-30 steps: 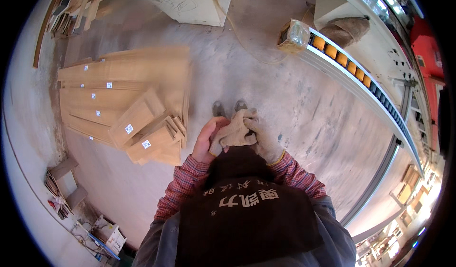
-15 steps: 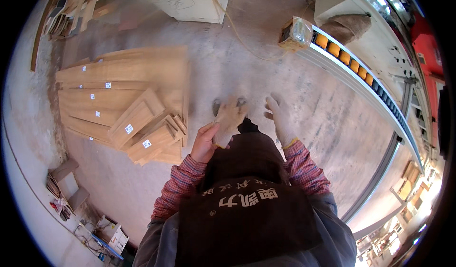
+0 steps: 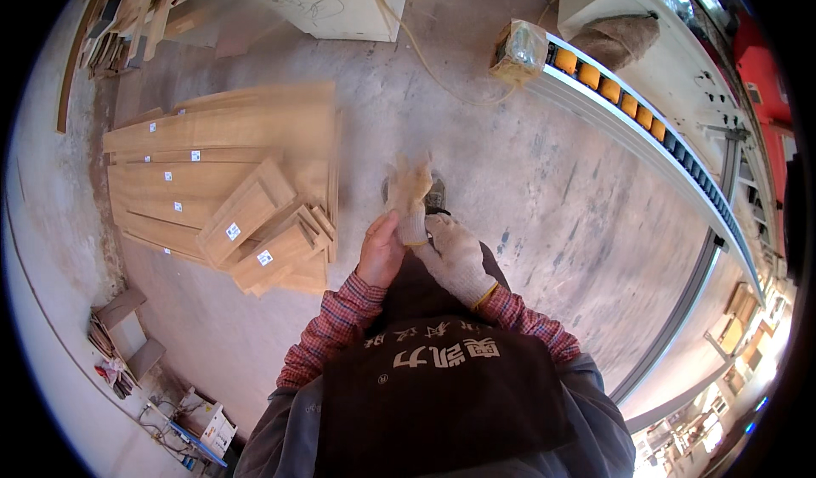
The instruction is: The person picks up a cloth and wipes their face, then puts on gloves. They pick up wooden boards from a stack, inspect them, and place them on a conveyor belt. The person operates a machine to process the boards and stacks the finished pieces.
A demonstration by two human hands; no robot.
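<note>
In front of my body, a pale knitted work glove with a yellow-edged cuff hangs outward, its fingers blurred. My bare left hand grips it at the cuff side. On my right hand there is a matching white glove. Its curled fingers meet the loose glove's cuff, pinching it from the right. The left fingertips are partly hidden behind the fabric. Both forearms wear red-and-blue checked sleeves above a dark apron.
Wood-toned panels with small white labels lie stacked on the floor at left, shorter boards on top. A roller conveyor rail curves along the right, with a taped box at its end. A yellowish hose crosses the far floor.
My right hand has come in from the right and down to the loose glove's cuff. The glove now points more upright, still in my left hand.
</note>
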